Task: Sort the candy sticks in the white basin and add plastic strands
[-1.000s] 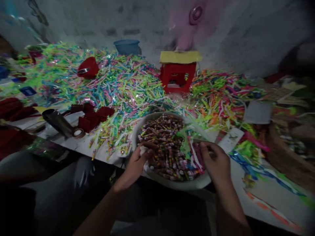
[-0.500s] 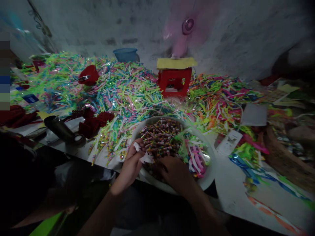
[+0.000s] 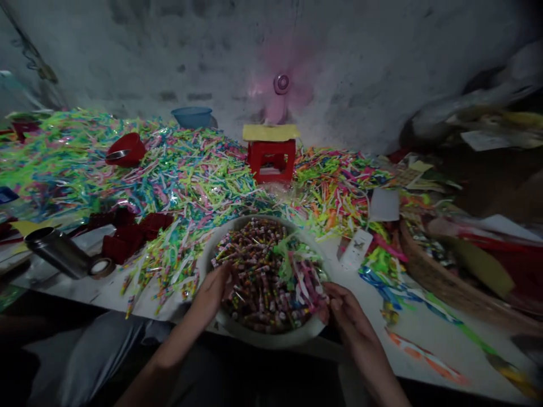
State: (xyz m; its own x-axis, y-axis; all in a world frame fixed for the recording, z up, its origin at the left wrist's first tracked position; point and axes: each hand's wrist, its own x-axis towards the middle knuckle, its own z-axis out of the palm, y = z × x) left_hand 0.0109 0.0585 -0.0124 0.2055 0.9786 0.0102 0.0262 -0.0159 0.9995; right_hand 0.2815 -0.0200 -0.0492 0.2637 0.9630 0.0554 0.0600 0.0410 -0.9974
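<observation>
Item: round white shallow bowl (image 3: 271, 338) heaped with small multicoloured wrapped sticks (image 3: 258, 271), set at the near edge of the pale work surface (image 3: 428, 333), directly before the person. Left hand (image 3: 212, 297) lies on the bowl's near-left rim, fingers reaching in among the sticks; right hand (image 3: 348, 316) sits at the near-right rim, fingers curled beside a tuft of pink and white paper strips (image 3: 307, 280) lying on the heap. The 2 hands are apart, 1 at each side of the bowl; whether either is closed on a stick cannot be told. Handling, by judgement: each stick looks light, thin and fairly stiff, with a slick wrapper, best pinched at mid-length; loose sticks would likely slide and spill if scooped roughly. The full bowl is probably moderately heavy and best gripped at opposite rims. Left of the bowl: dark metal cylinder (image 3: 57, 253) on its side, roll of tape (image 3: 100, 267), dark red blocks (image 3: 127, 237). Right: woven basket (image 3: 441, 277). Beyond: wide drift of neon paper strips (image 3: 178, 175), red plastic stool (image 3: 271, 158) with yellow top, red scoop (image 3: 125, 150), blue basin (image 3: 192, 117), pink fan (image 3: 280, 90) against the grey wall.
</observation>
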